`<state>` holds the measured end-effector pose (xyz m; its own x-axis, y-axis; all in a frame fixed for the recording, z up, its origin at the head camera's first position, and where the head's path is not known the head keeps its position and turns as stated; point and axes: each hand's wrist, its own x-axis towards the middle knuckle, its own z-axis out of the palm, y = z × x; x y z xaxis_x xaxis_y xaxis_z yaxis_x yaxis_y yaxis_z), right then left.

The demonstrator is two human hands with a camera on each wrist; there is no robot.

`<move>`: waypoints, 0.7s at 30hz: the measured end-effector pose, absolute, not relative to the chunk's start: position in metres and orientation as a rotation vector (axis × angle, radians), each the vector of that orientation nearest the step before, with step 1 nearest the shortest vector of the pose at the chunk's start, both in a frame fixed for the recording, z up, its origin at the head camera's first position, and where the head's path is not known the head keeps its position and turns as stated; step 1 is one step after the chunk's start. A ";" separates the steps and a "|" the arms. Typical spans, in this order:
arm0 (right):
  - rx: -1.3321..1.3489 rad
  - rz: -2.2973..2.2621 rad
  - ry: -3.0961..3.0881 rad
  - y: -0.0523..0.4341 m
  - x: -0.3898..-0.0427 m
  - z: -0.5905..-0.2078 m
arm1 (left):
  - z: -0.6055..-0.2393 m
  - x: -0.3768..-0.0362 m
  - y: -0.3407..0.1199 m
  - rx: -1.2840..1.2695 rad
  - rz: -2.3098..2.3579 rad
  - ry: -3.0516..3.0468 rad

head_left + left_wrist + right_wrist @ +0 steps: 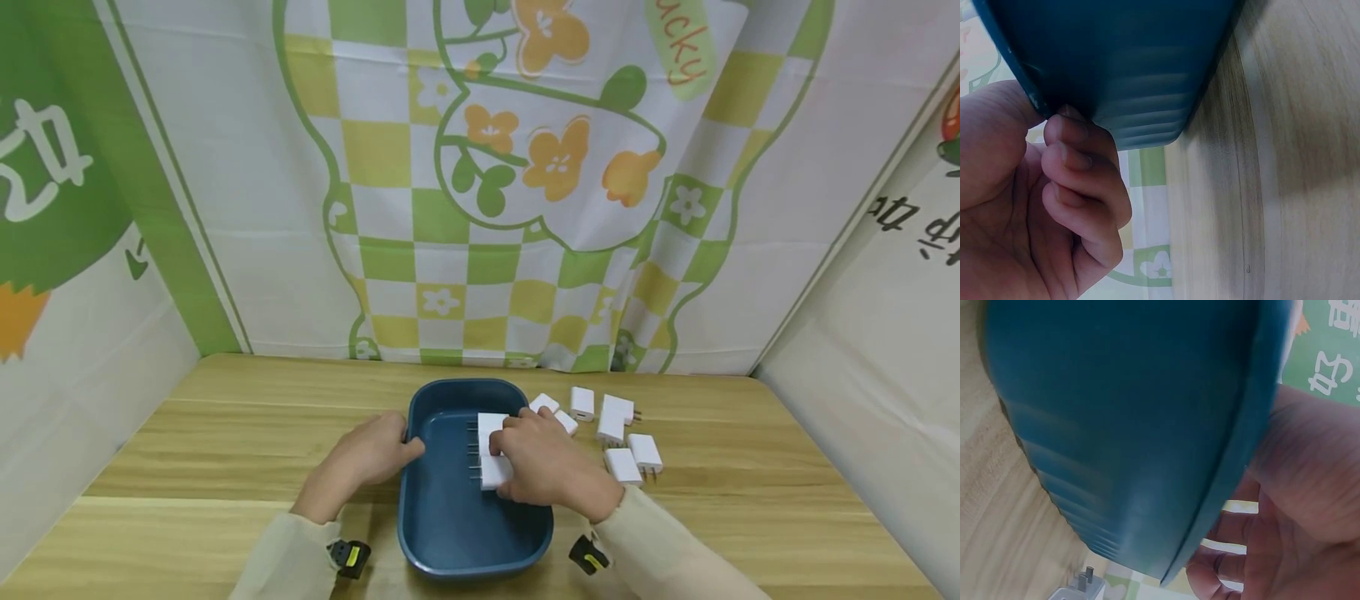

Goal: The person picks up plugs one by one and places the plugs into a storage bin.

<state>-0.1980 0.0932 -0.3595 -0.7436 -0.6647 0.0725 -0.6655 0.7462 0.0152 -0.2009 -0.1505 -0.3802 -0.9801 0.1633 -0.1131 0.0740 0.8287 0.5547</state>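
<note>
Boxy white chargers (492, 454), ribbed blue tray (450, 533), woodgrain table (750, 508)

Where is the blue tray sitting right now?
In the head view, the blue tray sits on the wooden table at centre front, between the left hand on its rim and the white plug adapters to its right.

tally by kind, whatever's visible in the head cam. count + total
blue tray: 1
loose white plugs on the table: 7
held white plugs in the tray, under the right hand: at least 2, partly hidden
total: at least 10
</note>
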 end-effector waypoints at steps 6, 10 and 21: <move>1.081 0.011 -2.903 0.091 -0.200 -0.363 | -0.379 -0.200 -0.150 0.182 0.863 2.848; 1.078 -0.003 -2.910 0.090 -0.201 -0.365 | -0.380 -0.200 -0.151 0.178 0.868 2.848; 1.060 -0.016 -2.922 0.087 -0.201 -0.370 | -0.379 -0.200 -0.150 0.182 0.869 2.851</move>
<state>-0.2009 0.0870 -0.3695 -0.7669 -0.6412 0.0273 -0.6408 0.7674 0.0210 -0.2000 -0.1497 -0.3786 -0.9805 0.1606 -0.1130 0.0703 0.8244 0.5616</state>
